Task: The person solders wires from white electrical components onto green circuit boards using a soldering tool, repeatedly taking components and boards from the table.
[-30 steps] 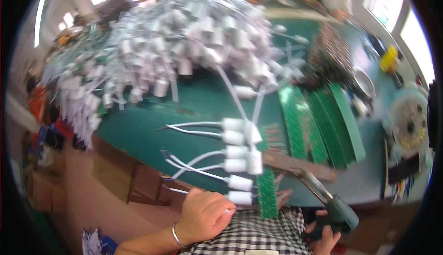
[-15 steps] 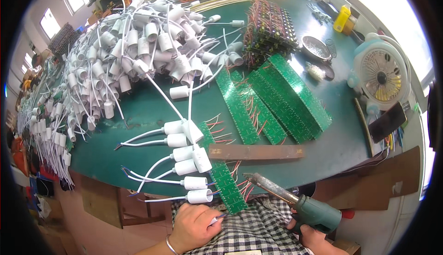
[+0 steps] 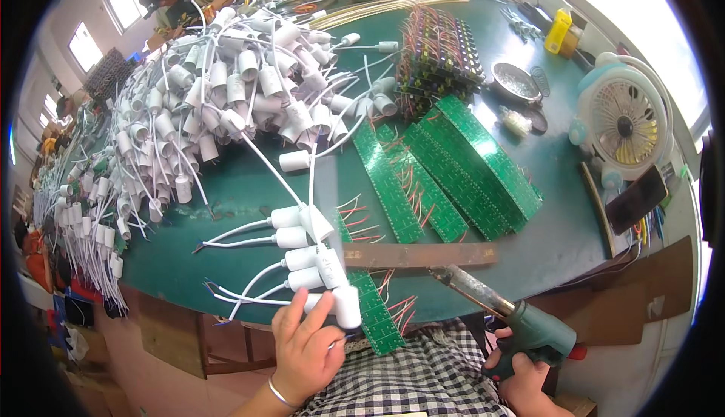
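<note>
So the left hand [image 3: 308,349] is at the lower centre of the frame, 2 fingers stretched out against a white socket [image 3: 347,308] at the near end of a row; can't tell if they're actually gripping it. Right hand [image 3: 519,372], lower right, has its fingers wrapped around the handle of a green soldering gun [image 3: 540,334], tip pointing up-left, apart from the wires. The green circuit board [image 3: 377,315] sits just right of that socket, under a brown bar [image 3: 419,255] lying across the desk [image 3: 249,190]. My read: this is the positioning step, before any soldering on this 1. Next move probably calls for steadying the socket's leads against the board, fingers clear of the tip.
</note>
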Action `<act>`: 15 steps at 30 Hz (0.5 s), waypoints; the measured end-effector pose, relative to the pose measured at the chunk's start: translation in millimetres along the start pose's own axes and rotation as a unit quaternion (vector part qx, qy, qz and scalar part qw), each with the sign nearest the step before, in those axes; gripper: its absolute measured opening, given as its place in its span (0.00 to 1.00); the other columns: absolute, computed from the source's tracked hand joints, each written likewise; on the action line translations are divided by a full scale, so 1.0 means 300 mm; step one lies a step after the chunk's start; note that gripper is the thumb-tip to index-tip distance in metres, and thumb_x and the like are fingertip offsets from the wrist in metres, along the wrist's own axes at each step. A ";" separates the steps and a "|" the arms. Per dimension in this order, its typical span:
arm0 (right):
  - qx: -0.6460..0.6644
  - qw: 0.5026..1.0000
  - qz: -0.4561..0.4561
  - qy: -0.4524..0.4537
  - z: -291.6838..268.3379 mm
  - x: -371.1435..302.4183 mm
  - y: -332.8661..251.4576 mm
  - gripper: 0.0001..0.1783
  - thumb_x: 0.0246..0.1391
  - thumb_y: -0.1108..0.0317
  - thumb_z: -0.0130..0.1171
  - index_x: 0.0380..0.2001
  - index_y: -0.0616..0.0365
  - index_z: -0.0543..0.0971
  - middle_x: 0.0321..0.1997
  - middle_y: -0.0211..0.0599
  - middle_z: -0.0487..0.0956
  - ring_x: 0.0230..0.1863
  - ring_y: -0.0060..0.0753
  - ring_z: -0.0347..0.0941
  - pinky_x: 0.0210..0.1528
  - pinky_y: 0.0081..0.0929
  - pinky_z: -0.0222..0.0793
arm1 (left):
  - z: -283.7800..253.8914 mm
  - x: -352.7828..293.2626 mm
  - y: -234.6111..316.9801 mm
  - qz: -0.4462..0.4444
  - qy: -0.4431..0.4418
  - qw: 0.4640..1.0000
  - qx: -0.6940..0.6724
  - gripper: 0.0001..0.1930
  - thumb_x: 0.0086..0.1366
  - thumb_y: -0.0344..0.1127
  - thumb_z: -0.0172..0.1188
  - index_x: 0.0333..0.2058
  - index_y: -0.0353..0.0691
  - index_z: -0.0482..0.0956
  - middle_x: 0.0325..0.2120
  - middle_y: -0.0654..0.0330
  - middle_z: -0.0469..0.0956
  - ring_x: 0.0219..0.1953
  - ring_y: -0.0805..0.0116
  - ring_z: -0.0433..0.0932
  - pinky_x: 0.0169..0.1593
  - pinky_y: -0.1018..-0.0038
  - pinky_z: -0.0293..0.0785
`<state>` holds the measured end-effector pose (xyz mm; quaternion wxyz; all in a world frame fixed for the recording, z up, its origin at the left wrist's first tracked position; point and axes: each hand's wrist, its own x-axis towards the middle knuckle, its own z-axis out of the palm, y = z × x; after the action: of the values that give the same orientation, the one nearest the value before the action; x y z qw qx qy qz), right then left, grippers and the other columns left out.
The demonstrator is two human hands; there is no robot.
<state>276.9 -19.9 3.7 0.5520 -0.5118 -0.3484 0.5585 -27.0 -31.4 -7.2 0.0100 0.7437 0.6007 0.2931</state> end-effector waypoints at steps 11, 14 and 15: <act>-0.557 0.768 -0.173 -0.265 -0.167 -0.020 0.014 0.21 0.51 0.65 0.64 0.46 0.65 0.75 0.45 0.49 0.77 0.46 0.43 0.75 0.47 0.35 0.70 | 0.029 0.058 0.058 -0.103 -0.044 0.992 -0.053 0.06 0.44 0.30 0.62 0.23 0.43 0.74 0.55 0.52 0.65 0.56 0.43 0.58 0.58 0.52 0.50; -0.498 0.800 -0.192 -0.275 -0.108 0.016 -0.003 0.19 0.36 0.70 0.67 0.36 0.56 0.78 0.34 0.35 0.77 0.34 0.39 0.74 0.37 0.36 0.66 | 0.029 0.059 0.059 -0.109 -0.046 0.991 -0.056 0.06 0.43 0.30 0.62 0.22 0.43 0.73 0.53 0.52 0.66 0.56 0.43 0.58 0.58 0.52 0.50; -0.499 0.799 -0.190 -0.277 -0.102 0.017 0.001 0.19 0.36 0.70 0.67 0.36 0.56 0.78 0.34 0.35 0.77 0.34 0.39 0.74 0.37 0.36 0.66 | 0.030 0.057 0.056 -0.111 -0.049 0.991 -0.055 0.07 0.43 0.30 0.62 0.22 0.43 0.74 0.53 0.52 0.66 0.56 0.43 0.58 0.58 0.52 0.50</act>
<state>306.7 -20.2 -4.6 0.1954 -0.4635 -0.8072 0.3089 -6.4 -17.6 -1.3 0.1132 0.6839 0.6614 0.2862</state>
